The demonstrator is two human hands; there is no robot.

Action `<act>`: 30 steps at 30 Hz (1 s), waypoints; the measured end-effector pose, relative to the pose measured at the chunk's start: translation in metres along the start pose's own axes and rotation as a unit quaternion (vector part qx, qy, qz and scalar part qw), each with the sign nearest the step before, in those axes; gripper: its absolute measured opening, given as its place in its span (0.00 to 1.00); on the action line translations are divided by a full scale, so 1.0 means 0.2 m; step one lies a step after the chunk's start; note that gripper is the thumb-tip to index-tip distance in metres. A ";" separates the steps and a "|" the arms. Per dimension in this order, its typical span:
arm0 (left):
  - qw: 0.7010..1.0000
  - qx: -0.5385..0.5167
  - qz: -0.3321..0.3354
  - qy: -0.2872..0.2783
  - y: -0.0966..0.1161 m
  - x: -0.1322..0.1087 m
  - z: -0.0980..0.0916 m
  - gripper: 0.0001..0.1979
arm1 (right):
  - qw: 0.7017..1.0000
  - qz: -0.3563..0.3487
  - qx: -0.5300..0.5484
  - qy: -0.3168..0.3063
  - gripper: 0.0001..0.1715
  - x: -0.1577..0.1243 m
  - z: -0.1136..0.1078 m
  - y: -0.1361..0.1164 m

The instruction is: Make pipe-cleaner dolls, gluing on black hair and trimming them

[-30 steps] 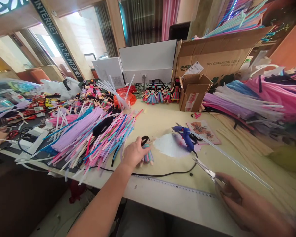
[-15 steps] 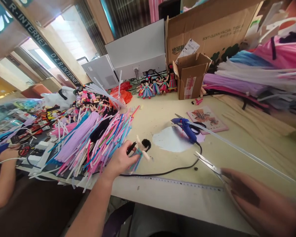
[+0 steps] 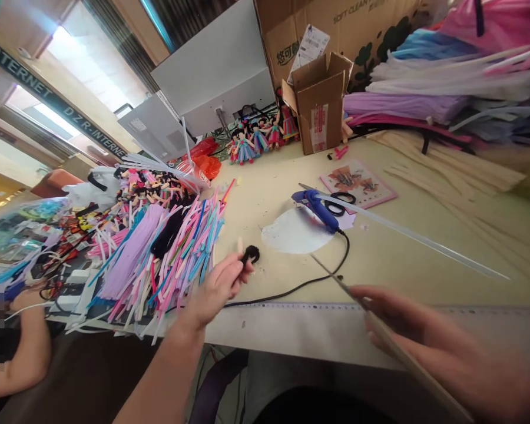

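Note:
My left hand is closed around a small pipe-cleaner doll, whose curly black hair and a pale arm stick out past my fingers. The rest of the doll is hidden in the grip. At the right, my blurred right hand is closed on scissors, their blades seen edge-on and pointing up and left toward the mat. A blue glue gun with a long clear glue stick lies between and beyond the hands. Black-handled scissors rest beside it.
Pipe cleaners are piled at the left, more bundles at the back right. Finished dolls stand beside a small cardboard box. A black cord crosses the table near a ruler strip. A co-worker's arm shows at far left.
The view has shifted. My left hand has turned the doll, so its skirt no longer shows. My right hand has moved in leftward with the scissors, whose blades were more visible before.

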State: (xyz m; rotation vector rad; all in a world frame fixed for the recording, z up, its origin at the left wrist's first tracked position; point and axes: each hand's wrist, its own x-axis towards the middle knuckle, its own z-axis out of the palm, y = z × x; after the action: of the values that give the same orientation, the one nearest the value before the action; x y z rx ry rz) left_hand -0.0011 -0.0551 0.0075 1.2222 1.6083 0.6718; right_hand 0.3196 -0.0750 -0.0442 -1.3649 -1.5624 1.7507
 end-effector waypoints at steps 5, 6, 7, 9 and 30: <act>0.979 -0.149 -0.083 -0.113 0.00 -0.03 0.20 0.14 | 0.986 0.031 0.088 -0.136 0.37 -0.05 0.10 -0.13; 0.976 -0.159 -0.088 -0.121 0.00 -0.03 0.22 0.14 | 0.987 0.029 0.084 -0.137 0.37 -0.05 0.10 -0.14; 0.974 -0.167 -0.091 -0.125 0.00 -0.03 0.24 0.14 | 0.987 0.027 0.079 -0.134 0.37 -0.06 0.10 -0.14; 0.972 -0.177 -0.087 -0.125 0.02 -0.03 0.26 0.13 | 0.989 0.027 0.075 -0.128 0.35 -0.07 0.09 -0.12; 0.980 -0.119 -0.042 -0.155 -0.01 -0.08 0.29 0.12 | 0.992 -0.009 0.056 -0.108 0.25 -0.06 0.23 -0.04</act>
State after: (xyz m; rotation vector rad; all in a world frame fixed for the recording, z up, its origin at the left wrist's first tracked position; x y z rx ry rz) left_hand 0.0510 -0.0781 -0.0100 1.0206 1.2740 0.5708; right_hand 0.2823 -0.1063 -0.0384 -1.1349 -1.5522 1.9994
